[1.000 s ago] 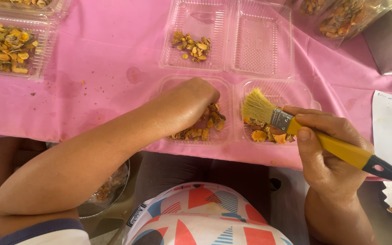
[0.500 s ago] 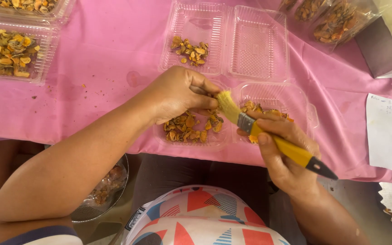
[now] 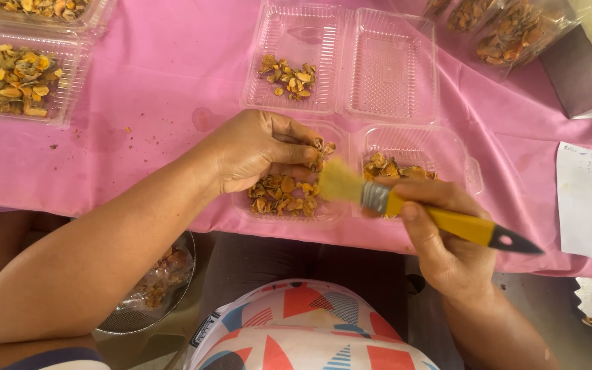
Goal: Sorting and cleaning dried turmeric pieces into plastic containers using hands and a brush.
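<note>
**Brushing dried slices at the pink table**

Head view: a pink cloth (image 3: 138,137) covers my table, with clear clamshell trays (image 3: 351,62) spread around (a white paper sheet (image 3: 590,199) lies at right). My left hand (image 3: 255,151) pinches a dried slice (image 3: 320,147) above the near tray (image 3: 289,199); my right hand (image 3: 447,240) grips a yellow-handled brush (image 3: 405,205), its bristles just beside the slice.

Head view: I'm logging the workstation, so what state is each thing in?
Left hand: pinching a dried orange piece over the near tray.
Right hand: gripping the yellow-handled brush, bristles at that piece.
Near clear plastic clamshell tray: open, holding orange pieces.
Far clear plastic clamshell tray: open, right half empty.
Round metal sieve: below the table edge, holding pieces.
</note>
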